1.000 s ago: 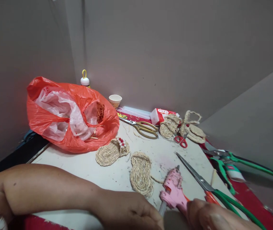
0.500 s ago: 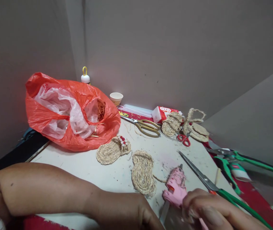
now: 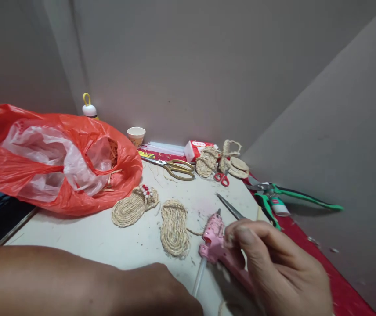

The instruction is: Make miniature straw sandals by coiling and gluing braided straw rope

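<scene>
My right hand [image 3: 280, 267] is raised over the table's front right part, thumb and fingers pinched together; whatever is between the fingertips is too small to make out. Behind and just left of it lies a pink glue gun [image 3: 213, 237] with a clear glue stick [image 3: 199, 277] in its rear. My left hand [image 3: 161, 287] is at the bottom edge, back of the hand up, its fingers hidden. Beyond it rest a woven straw sole [image 3: 175, 230] with a loose cord end and a small woven straw slipper [image 3: 133, 210] trimmed with red and white beads.
A red plastic bag [image 3: 85, 131] bulges at the left. Bronze-handled scissors [image 3: 179, 170], a paper cup [image 3: 136, 137], a red-and-white box [image 3: 193, 151] and more straw slippers [image 3: 207, 162] line the back. Small red scissors [image 3: 222, 178] and green-handled pruning shears [image 3: 306, 197] lie at the right.
The view has swung right, so the table things appear further left. My right hand has come up into view, still pinched, and covers the green-handled scissors' handles.
</scene>
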A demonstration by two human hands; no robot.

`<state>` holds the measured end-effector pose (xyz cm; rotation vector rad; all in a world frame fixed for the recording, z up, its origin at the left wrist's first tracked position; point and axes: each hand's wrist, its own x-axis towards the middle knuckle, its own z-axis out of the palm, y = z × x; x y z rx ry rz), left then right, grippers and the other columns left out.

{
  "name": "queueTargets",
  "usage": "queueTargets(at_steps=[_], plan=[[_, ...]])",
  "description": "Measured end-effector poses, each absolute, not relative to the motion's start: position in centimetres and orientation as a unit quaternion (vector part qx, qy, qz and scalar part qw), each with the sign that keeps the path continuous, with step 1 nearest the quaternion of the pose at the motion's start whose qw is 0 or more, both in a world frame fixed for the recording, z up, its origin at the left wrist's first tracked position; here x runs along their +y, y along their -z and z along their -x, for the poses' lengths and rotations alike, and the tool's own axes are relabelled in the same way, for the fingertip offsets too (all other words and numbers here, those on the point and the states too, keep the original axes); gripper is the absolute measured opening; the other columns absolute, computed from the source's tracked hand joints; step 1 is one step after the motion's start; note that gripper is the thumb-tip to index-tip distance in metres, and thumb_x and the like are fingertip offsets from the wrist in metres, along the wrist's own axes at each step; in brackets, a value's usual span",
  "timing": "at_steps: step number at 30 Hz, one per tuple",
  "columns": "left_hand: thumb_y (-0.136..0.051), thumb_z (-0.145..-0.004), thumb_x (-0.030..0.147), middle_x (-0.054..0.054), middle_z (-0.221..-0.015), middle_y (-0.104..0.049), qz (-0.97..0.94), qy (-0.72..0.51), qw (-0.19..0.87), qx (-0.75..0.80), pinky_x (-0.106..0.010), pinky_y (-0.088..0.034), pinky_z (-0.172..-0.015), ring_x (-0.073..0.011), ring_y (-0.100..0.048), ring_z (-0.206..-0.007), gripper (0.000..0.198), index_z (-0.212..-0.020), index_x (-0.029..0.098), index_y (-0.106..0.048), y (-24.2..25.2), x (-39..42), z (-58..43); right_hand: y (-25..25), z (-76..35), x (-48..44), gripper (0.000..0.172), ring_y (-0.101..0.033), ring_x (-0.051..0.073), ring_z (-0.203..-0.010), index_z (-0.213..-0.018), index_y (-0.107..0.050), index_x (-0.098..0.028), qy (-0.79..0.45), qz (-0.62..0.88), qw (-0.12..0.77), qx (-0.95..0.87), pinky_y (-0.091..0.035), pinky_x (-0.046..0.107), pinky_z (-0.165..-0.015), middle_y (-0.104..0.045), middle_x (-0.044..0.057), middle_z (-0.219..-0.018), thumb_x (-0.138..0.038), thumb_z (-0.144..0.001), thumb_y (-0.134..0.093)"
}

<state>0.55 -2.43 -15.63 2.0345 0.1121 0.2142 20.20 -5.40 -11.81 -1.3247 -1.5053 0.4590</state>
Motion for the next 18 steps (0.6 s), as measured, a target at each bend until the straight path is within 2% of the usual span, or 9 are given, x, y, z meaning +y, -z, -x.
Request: queueTargets(at_steps=[2,4,7,9,12,15,18], plan=[[-0.046,-0.085,0.026,0.005,-0.057,-0.038,-0.834,-0.135,0.523,0.117,-0.022,-0.031,-0.05,-0.0102,-0.033,-0.052,0.03,-0.059,0.021,-0.033,14.9,-2.6,-0.6,11.9,-20.3,-5.2,0.016,-0.056,0.011,-0.05,-0.071,-0.062,-0.022,-0.193,0.535,0.539,-0.621,-0.047,0.018,-0.047,-0.062,-0.001,-0.064,-0.028,-0.087,-0.061],[-0.047,-0.087,0.026,0.003,-0.061,-0.044,-0.818,-0.182,0.518,0.172,-0.02,-0.033,-0.052,-0.0094,-0.038,-0.054,0.025,-0.063,0.019,-0.044,14.1,-2.8,-0.7,12.0,-20.4,-5.0,0.009,-0.059,0.011,-0.053,-0.074,-0.063,-0.022,-0.193,0.522,0.558,-0.615,-0.05,0.018,-0.049,-0.064,-0.001,-0.069,-0.023,-0.082,-0.066],[-0.056,-0.082,0.021,-0.001,-0.068,-0.055,-0.81,-0.247,0.492,0.2,-0.018,-0.039,-0.055,-0.009,-0.046,-0.056,0.008,-0.083,0.014,-0.06,13.6,-2.8,-0.9,12.0,-20.5,-4.8,0.009,-0.061,0.011,-0.053,-0.075,-0.062,-0.023,-0.187,0.52,0.585,-0.594,-0.052,0.018,-0.048,-0.064,-0.002,-0.068,-0.021,-0.078,-0.07],[-0.055,-0.082,0.017,-0.005,-0.073,-0.061,-0.821,-0.275,0.457,0.204,-0.019,-0.043,-0.061,-0.0106,-0.053,-0.063,0.012,-0.09,0.012,-0.062,13.5,-2.4,-0.9,12.0,-20.5,-4.6,0.009,-0.061,0.011,-0.051,-0.075,-0.062,-0.023,-0.184,0.527,0.593,-0.58,-0.051,0.018,-0.046,-0.064,-0.002,-0.067,-0.021,-0.077,-0.07],[-0.054,-0.084,0.014,-0.006,-0.078,-0.065,-0.81,-0.315,0.425,0.254,-0.022,-0.047,-0.07,-0.0126,-0.058,-0.072,0.01,-0.087,0.013,-0.063,13.3,-1.1,-0.7,12.1,-20.4,-4.5,0.007,-0.059,0.01,-0.047,-0.076,-0.064,-0.022,-0.215,0.532,0.596,-0.561,-0.049,0.017,-0.043,-0.064,-0.002,-0.063,-0.022,-0.078,-0.071],[-0.059,-0.083,0.018,-0.002,-0.076,-0.063,-0.751,-0.387,0.417,0.336,-0.022,-0.047,-0.066,-0.0115,-0.058,-0.069,0.006,-0.087,0.015,-0.062,13.4,0.6,-0.4,12.4,-20.6,-4.5,0.011,-0.057,0.01,-0.042,-0.076,-0.063,-0.02,-0.311,0.512,0.59,-0.541,-0.048,0.017,-0.039,-0.061,-0.003,-0.055,-0.027,-0.083,-0.068],[-0.055,-0.086,0.025,0.0,-0.078,-0.057,-0.681,-0.455,0.438,0.37,-0.022,-0.048,-0.059,-0.0098,-0.056,-0.061,0.011,-0.092,0.016,-0.058,13.8,2.4,-0.3,12.8,-20.8,-4.5,0.02,-0.058,0.011,-0.042,-0.073,-0.059,-0.02,-0.394,0.476,0.589,-0.52,-0.048,0.019,-0.038,-0.058,-0.003,-0.055,-0.034,-0.088,-0.061]])
